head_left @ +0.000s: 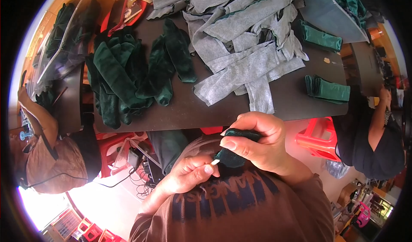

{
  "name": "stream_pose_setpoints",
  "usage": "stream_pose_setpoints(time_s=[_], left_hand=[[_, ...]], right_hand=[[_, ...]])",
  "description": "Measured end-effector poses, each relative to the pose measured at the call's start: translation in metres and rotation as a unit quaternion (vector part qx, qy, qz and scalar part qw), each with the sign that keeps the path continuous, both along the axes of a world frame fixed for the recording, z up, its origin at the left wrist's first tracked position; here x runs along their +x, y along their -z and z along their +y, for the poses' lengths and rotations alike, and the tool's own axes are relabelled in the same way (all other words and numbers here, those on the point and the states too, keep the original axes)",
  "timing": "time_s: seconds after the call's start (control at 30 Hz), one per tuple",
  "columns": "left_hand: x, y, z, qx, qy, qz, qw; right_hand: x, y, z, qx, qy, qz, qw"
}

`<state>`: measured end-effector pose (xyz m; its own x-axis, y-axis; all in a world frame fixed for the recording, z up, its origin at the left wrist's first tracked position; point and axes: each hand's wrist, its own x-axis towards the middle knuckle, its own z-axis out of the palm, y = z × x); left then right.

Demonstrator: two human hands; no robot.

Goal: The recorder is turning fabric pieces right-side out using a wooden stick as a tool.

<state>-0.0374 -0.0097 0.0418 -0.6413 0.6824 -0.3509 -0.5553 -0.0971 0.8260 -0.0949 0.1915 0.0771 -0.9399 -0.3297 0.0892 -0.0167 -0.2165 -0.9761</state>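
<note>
Close to my chest, in front of the table's near edge, my right hand (264, 145) pinches a dark green velvet piece (231, 158) between thumb and fingers. The piece is bunched at the top and hangs down toward my other hand. My left hand (189, 173) is closed just to the left of it. A short pale stick (215, 161) pokes out from between its thumb and finger, with the tip at the velvet's edge. The rest of the stick is hidden in the fingers.
The dark table (180, 113) bears green velvet tubes (120, 70), a heap of grey strips (249, 66) and folded green bundles (328, 89). A red stool (317, 137) stands at right. People sit on both sides, one in a brown garment (60, 167) at left. Cables (148, 182) lie below.
</note>
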Motion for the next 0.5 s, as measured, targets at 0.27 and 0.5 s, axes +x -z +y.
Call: stream_pose_setpoints(time_s=[0.27,0.5], left_hand=[[-0.002,-0.004,0.005,-0.037,0.026,0.018,0.999],[0.000,-0.001,0.010,0.004,-0.032,0.030,0.999]], right_hand=[[0.000,0.006,0.001,0.047,-0.042,0.041,0.997],[-0.003,0.009,0.000,0.008,-0.081,0.022,0.996]])
